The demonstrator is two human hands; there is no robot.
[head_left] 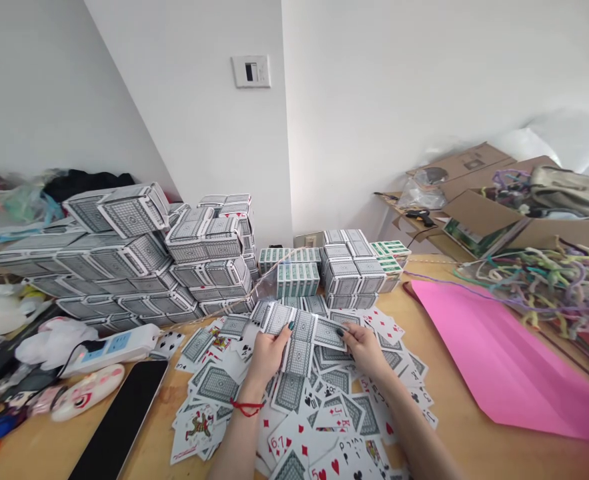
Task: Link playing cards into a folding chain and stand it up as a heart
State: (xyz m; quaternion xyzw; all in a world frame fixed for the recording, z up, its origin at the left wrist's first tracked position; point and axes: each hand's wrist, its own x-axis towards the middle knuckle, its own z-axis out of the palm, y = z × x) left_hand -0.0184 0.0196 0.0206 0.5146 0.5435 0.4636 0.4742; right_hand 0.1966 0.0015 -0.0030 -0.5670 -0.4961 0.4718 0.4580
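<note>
In the middle of the table my left hand (269,355), with a red cord at the wrist, pinches interlocked playing cards (299,343), grey patterned backs up. My right hand (367,350) is closed on the outer edge of a playing card (330,333) that meets the right side of this piece; whether it is tucked in cannot be made out. Below both hands spreads a loose pile of playing cards (219,385), some face up and some face down. Behind them stand card-built blocks (351,275) with the same grey backs.
Tall stacks of card blocks (124,257) rise at the left, with green card boxes (298,279) at the back. A black phone (121,420) and white power strip (119,347) lie left. Pink paper (504,367), tangled yarn (554,280) and a cardboard box (539,233) are right.
</note>
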